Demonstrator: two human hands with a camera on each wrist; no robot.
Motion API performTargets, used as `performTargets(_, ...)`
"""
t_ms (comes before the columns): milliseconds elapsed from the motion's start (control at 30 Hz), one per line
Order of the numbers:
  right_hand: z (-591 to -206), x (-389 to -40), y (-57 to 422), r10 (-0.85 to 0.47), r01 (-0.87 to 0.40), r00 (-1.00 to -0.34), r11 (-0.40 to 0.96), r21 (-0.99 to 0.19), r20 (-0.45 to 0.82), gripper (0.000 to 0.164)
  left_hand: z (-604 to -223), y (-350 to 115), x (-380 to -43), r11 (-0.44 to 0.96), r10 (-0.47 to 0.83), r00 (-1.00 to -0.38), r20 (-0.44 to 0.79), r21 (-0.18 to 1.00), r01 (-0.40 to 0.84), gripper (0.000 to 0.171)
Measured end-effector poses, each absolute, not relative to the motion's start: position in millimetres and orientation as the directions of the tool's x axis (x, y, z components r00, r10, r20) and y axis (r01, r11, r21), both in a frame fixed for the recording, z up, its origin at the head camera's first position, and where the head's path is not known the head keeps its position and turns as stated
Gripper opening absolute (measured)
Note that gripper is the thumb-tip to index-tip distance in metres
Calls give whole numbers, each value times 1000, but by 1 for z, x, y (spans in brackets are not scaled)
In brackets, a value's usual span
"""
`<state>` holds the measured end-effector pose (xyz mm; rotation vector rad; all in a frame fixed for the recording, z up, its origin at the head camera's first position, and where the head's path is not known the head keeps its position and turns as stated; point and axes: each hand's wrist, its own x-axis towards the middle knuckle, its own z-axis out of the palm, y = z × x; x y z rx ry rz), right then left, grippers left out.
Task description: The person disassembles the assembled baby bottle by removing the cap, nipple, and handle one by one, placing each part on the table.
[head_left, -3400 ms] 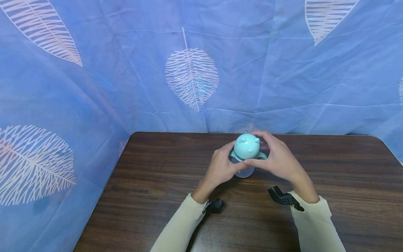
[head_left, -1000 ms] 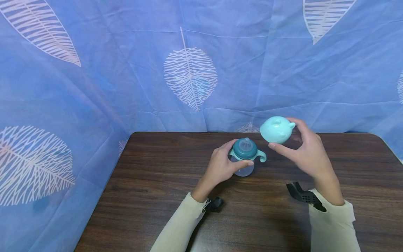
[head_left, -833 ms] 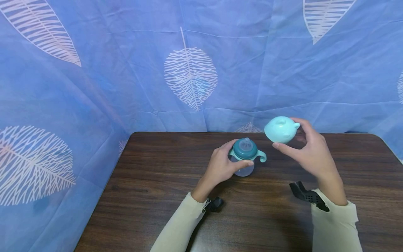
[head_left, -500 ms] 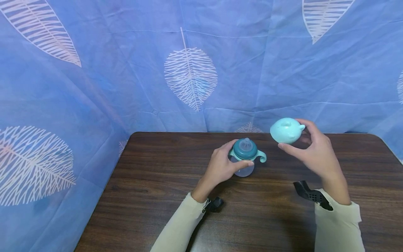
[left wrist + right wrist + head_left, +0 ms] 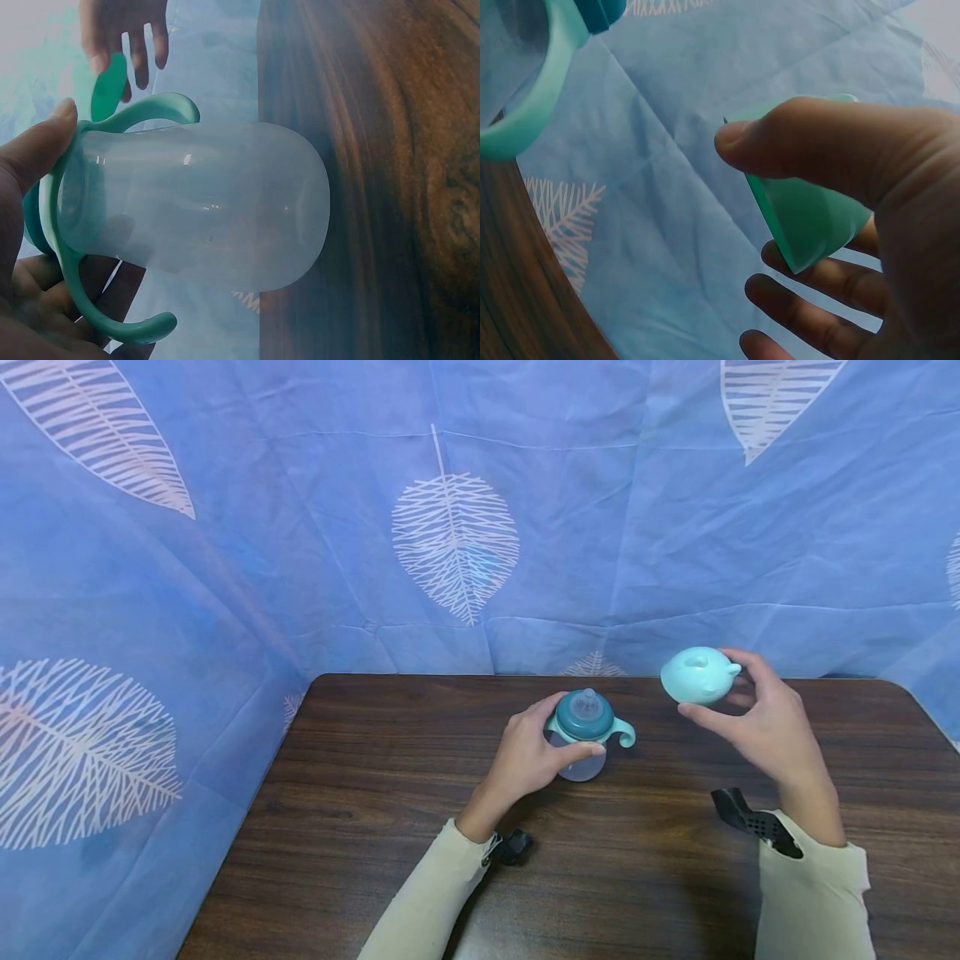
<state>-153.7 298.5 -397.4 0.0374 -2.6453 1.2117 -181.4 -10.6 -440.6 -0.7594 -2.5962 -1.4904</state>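
Observation:
A baby bottle (image 5: 585,714) with a clear body, teal collar, nipple and two mint handles stands upright on the table. My left hand (image 5: 522,753) grips it round the neck, thumb in front and fingers behind. In the left wrist view the bottle's cloudy body (image 5: 202,202) shows whole, and I see no liquid in it. Off to the right, my right hand (image 5: 768,727) holds the mint bottle cap (image 5: 697,677), a rounded cover with small ears, tilted in the air. In the right wrist view the thumb and fingers pinch the cap (image 5: 810,217) near its open rim.
The dark wooden table (image 5: 360,827) has its far edge just beyond the bottle. Behind and to the left hangs a blue cloth (image 5: 315,527) printed with white leaves. Each wrist carries a black camera mount, such as the right mount (image 5: 750,818).
The cap has come off the bottle in my right hand, which first lifted it rightward and then drifts further right and slightly down. My left hand and the bottle have stayed in place.

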Motion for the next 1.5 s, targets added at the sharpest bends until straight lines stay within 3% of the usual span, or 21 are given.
performTargets(1500, -465, -179, 323, 35, -3, -998, 759, -651, 46, 91, -442, -9, -184, 411, 380, -884, 274, 806, 426, 78)
